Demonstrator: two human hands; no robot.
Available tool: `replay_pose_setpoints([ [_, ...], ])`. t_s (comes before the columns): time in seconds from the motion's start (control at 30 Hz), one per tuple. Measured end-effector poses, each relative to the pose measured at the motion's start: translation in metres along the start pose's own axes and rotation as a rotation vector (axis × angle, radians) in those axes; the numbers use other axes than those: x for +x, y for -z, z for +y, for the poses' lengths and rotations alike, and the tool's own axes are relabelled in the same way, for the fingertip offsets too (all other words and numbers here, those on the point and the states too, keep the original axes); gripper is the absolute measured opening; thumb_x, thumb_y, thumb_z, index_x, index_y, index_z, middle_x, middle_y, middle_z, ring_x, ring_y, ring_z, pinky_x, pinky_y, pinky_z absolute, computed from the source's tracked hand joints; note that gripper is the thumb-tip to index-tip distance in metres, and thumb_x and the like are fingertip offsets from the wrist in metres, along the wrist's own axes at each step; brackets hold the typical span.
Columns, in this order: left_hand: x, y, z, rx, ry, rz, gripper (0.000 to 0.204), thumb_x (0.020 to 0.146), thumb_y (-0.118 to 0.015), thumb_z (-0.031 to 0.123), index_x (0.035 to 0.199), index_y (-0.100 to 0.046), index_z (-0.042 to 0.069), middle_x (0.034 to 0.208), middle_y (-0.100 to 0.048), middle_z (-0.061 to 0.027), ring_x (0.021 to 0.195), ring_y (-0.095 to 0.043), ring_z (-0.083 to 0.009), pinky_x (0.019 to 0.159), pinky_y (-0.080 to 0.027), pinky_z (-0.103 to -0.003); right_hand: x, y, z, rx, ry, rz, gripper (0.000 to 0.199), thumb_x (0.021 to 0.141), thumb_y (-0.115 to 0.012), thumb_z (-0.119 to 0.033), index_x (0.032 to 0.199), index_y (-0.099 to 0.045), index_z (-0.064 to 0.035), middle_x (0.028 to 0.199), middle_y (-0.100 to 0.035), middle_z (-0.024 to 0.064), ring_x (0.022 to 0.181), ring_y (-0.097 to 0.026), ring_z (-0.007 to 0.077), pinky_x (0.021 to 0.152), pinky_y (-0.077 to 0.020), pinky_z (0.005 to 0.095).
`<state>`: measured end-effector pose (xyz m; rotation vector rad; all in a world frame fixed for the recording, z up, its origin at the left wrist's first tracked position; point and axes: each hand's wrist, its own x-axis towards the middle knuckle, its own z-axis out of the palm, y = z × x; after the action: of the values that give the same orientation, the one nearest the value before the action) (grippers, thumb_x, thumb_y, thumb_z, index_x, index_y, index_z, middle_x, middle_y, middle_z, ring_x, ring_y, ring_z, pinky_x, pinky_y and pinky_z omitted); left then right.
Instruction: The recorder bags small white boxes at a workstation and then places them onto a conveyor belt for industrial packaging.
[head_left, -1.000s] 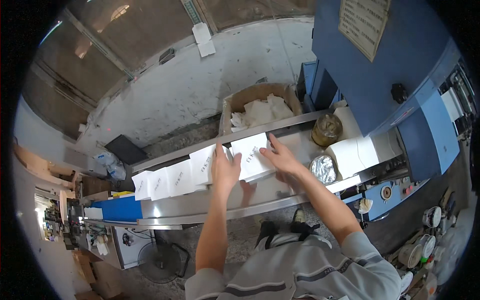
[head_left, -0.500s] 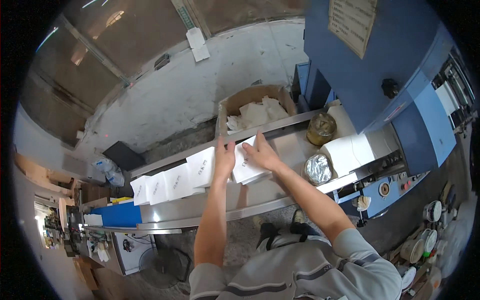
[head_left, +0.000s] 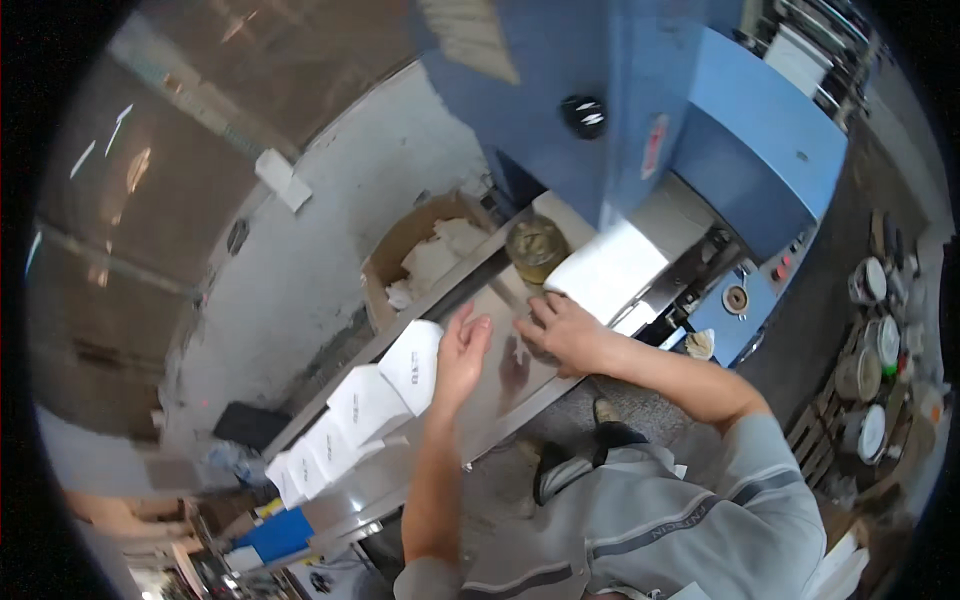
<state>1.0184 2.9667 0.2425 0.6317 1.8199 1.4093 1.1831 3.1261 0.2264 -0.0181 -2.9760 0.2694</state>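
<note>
Along the metal trough (head_left: pixel 480 395) lies a leaning row of white printed paper stacks (head_left: pixel 412 365), fanned toward the left. My left hand (head_left: pixel 463 352) is just right of the last stack, fingers extended and holding nothing. Farther right, my right hand (head_left: pixel 568 335) curls down over the spot by the machine outlet where a silver-topped round can stood. The hand hides nearly all of that can. Behind it stands a glass jar (head_left: pixel 537 248) with yellowish-brown contents. A white paper sheet pile (head_left: pixel 610 270) comes out of the machine beside my right hand.
A blue machine (head_left: pixel 640 130) rises at the far right of the trough. Behind the trough, a cardboard box (head_left: pixel 385 265) holds crumpled white paper. Several round tubs (head_left: pixel 862 435) stand on the floor at right. A blue panel (head_left: pixel 275 535) lies at the trough's left end.
My right hand has left the paper stack and moved right to the silver-topped can. The stack between my hands now joins the row at left. The view has turned right.
</note>
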Motion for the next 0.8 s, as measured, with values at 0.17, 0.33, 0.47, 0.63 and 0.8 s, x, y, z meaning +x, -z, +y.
replay_pose_setpoints([
  [0.17, 0.027, -0.022, -0.024, -0.129, 0.111, 0.099, 0.062, 0.098, -0.06, 0.038, 0.141, -0.04, -0.001, 0.12, -0.06, -0.0143, 0.104, -0.063, -0.0206, 0.088, -0.053, -0.031, 0.002, 0.005, 0.006, 0.036, 0.047, -0.105, 0.076, 0.064, -0.074, -0.013, 0.135, -0.048, -0.0082, 0.12, -0.053, 0.0232, 0.106, -0.058, 0.0405, 0.087, -0.0494, 0.0465],
  [0.33, 0.021, -0.034, -0.014, -0.221, 0.246, 0.148, 0.071, 0.098, -0.052, 0.053, 0.142, -0.038, -0.001, 0.131, -0.055, -0.0227, 0.112, -0.061, -0.0316, 0.088, -0.052, -0.036, -0.066, 0.09, 0.011, 0.382, 0.015, 0.321, 0.082, 0.064, -0.078, -0.016, 0.138, -0.044, -0.0082, 0.125, -0.049, 0.0245, 0.11, -0.056, 0.0408, 0.091, -0.0491, 0.0462],
  [0.47, 0.013, -0.111, 0.018, 0.223, 0.171, 0.071, 0.094, 0.09, -0.059, 0.059, 0.149, -0.025, -0.005, 0.135, -0.051, -0.0273, 0.12, -0.056, -0.0345, 0.094, -0.048, -0.04, -0.132, 0.117, 0.035, 0.765, -0.195, 0.502, 0.092, 0.063, -0.088, -0.032, 0.139, -0.046, -0.0038, 0.129, -0.05, 0.0206, 0.119, -0.053, 0.0364, 0.098, -0.0454, 0.0401],
  [0.63, 0.049, -0.178, 0.039, 0.587, -0.007, 0.094, 0.108, 0.087, -0.063, 0.054, 0.144, -0.011, -0.022, 0.145, -0.029, -0.0431, 0.136, -0.038, -0.0459, 0.115, -0.028, -0.04, -0.21, 0.091, 0.062, 0.996, -0.602, 0.609, 0.097, 0.059, -0.09, -0.032, 0.14, -0.047, -0.0019, 0.131, -0.052, 0.0125, 0.119, -0.052, 0.0244, 0.099, -0.0423, 0.0343],
  [0.8, 0.057, -0.195, 0.035, 0.716, 0.044, 0.097, 0.105, 0.084, -0.065, 0.043, 0.145, -0.008, -0.02, 0.141, -0.035, -0.0438, 0.133, -0.042, -0.0462, 0.112, -0.032, -0.039, -0.242, 0.064, 0.077, 0.814, -0.703, 0.602, 0.091, 0.059, -0.089, -0.028, 0.136, -0.05, -0.0006, 0.125, -0.056, 0.014, 0.117, -0.054, 0.0259, 0.102, -0.0411, 0.0351],
])
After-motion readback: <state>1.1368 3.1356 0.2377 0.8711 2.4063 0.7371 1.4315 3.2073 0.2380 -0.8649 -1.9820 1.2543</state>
